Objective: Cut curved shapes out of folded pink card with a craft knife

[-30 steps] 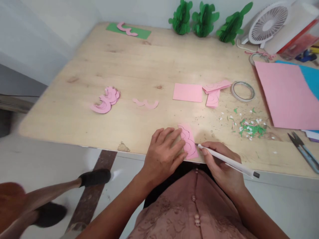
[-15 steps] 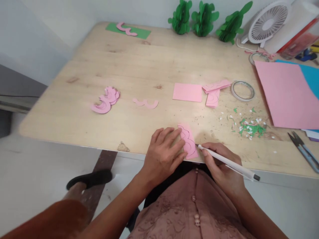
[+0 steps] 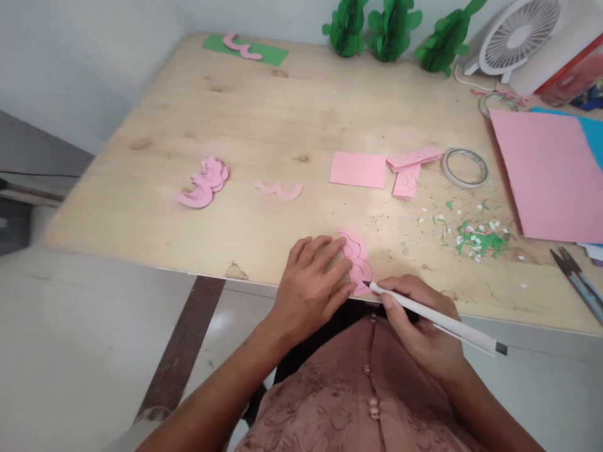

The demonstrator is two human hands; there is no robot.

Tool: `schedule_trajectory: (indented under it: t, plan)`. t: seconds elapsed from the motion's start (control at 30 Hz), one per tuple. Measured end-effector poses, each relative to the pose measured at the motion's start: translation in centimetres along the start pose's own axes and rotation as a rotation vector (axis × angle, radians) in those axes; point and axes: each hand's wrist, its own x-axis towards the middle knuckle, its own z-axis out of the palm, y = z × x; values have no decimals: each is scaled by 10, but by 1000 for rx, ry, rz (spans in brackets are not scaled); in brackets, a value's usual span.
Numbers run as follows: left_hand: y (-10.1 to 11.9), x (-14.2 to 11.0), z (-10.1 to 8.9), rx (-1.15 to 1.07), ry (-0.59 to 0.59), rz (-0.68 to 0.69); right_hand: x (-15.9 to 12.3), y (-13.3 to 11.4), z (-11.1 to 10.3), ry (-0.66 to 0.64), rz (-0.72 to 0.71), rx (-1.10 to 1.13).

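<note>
A small pink paper piece (image 3: 360, 262) with dark curved lines lies at the table's front edge. My left hand (image 3: 313, 273) rests flat on its left side, fingers spread, pressing it against the wood. Between the thumb and fingers of my right hand (image 3: 419, 320) is a white pen (image 3: 443, 321) with a dark end. Its tip is at the lower part of the pink piece, near the drawn curve; whether it touches the paper I cannot tell. Beyond it are a pink rectangle (image 3: 357, 170) and folded pink strips (image 3: 407, 179) with similar lines.
Cut pink scalloped pieces (image 3: 203, 185) lie on the left. Toward the right are a tape roll (image 3: 465, 184), green and white scraps (image 3: 483, 242), large pink sheets (image 3: 549, 176) and snips (image 3: 578, 282). Green paper figures (image 3: 393, 31) and a white fan (image 3: 516, 37) stand at the back.
The pen tip has moved left from the pink piece's right edge onto its lower part. My left hand stays on the paper. Another person's foot at the lower left has gone from view.
</note>
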Motion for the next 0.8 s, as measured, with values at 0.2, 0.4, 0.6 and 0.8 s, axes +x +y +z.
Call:
schedule_trajectory:
  t: [0.2, 0.4, 0.6, 0.8]
  plan:
    - [0, 0, 0, 3, 3, 3, 0, 3, 6, 26, -106, -53]
    - [0, 0, 0, 9, -1, 2, -5, 13, 11, 4, -238, -85]
    - [0, -1, 0, 6, -13, 0, -9, 21, 13, 33, -337, -159]
    - [0, 0, -1, -19, 5, 5, -9, 24, 15, 54, -374, -175]
